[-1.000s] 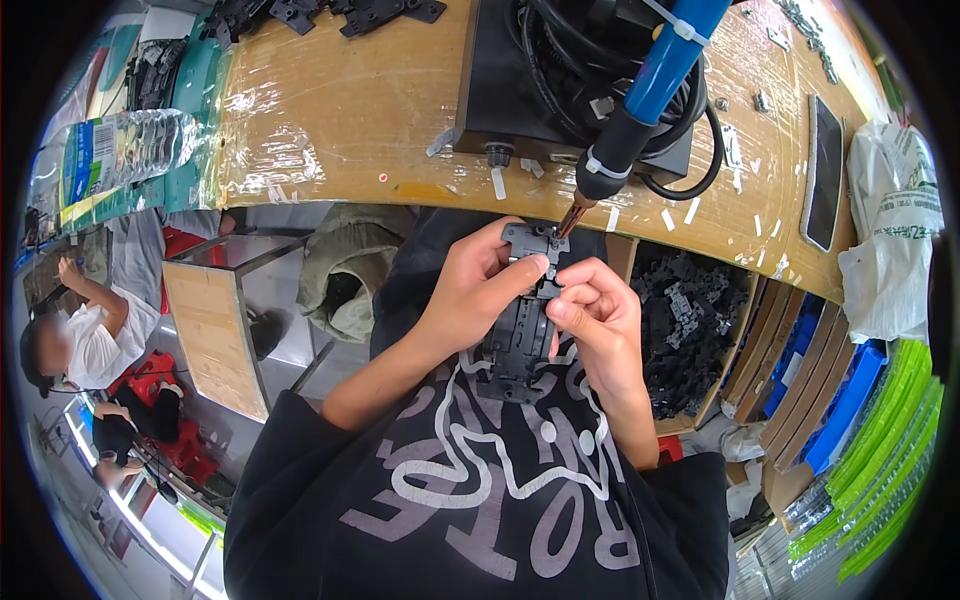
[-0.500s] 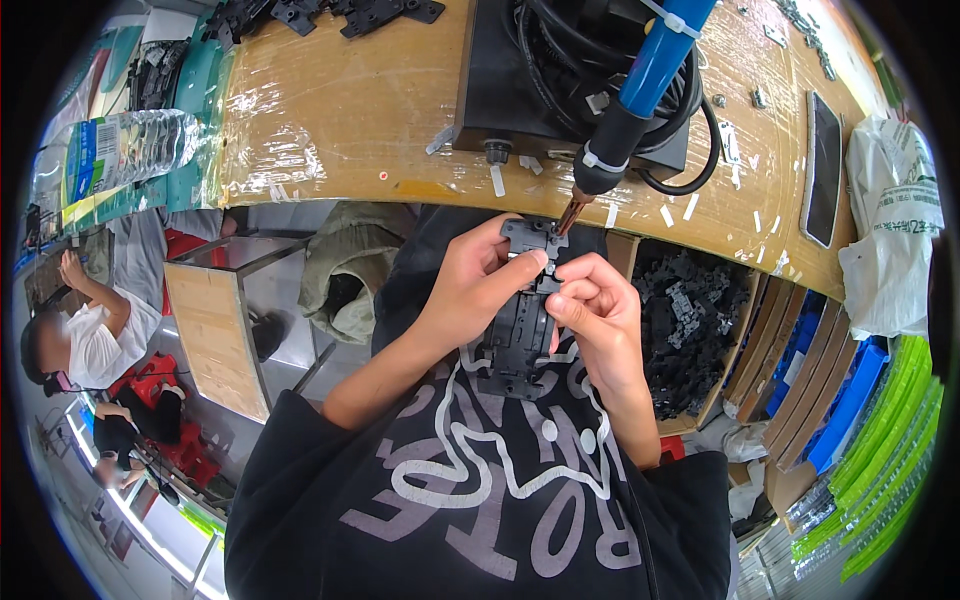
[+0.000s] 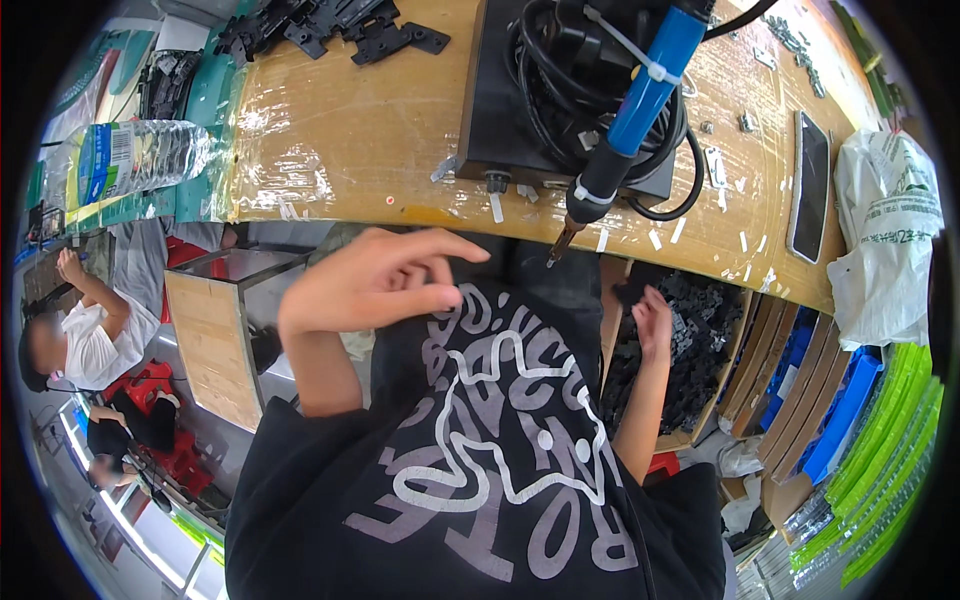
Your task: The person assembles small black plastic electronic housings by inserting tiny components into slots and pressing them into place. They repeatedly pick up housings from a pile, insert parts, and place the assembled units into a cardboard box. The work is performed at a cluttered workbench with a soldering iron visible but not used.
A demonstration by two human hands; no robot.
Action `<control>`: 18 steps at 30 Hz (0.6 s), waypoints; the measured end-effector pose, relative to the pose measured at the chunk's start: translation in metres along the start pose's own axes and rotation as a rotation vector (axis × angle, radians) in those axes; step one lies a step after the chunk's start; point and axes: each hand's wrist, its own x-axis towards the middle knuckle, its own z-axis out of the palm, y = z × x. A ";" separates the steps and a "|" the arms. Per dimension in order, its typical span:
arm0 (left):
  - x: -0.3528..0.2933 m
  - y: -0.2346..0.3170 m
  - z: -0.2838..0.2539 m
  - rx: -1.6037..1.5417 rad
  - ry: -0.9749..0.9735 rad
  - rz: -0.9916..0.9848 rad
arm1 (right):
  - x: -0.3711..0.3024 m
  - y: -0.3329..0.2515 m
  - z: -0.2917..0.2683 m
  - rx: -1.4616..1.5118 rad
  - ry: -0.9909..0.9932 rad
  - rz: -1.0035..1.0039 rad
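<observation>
My left hand (image 3: 385,278) is raised in front of my shirt. Its index finger is stretched out, the other fingers are loosely bent, and it holds nothing. To its right, the blue-handled soldering iron (image 3: 632,112) points down, its copper-coloured tip near the bench's front edge. My right hand (image 3: 654,322) reaches over a cardboard box of black plastic parts (image 3: 690,345), its fingers apart. A dark piece (image 3: 628,292) shows beside those fingertips; whether they touch it I cannot tell.
A black box-shaped unit with coiled cable (image 3: 490,110) stands on the bench (image 3: 350,140). More black parts (image 3: 330,25) lie at the back left. A water bottle (image 3: 135,160) is at left; a phone (image 3: 810,185) and plastic bag (image 3: 885,230) are at right.
The long black plastic part has left my left hand. My right hand has moved right, over the box of parts, and my left hand has moved left with its fingers opened.
</observation>
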 end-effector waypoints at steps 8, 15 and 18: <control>0.006 0.008 -0.057 0.007 0.793 0.190 | -0.010 0.031 -0.191 0.290 1.197 -0.010; 0.033 0.013 -0.097 0.636 1.157 0.323 | -0.057 -0.115 -0.015 -0.290 1.212 -1.350; 0.052 0.015 -0.119 1.177 1.158 0.357 | -0.094 -0.175 0.093 -0.611 0.829 -1.565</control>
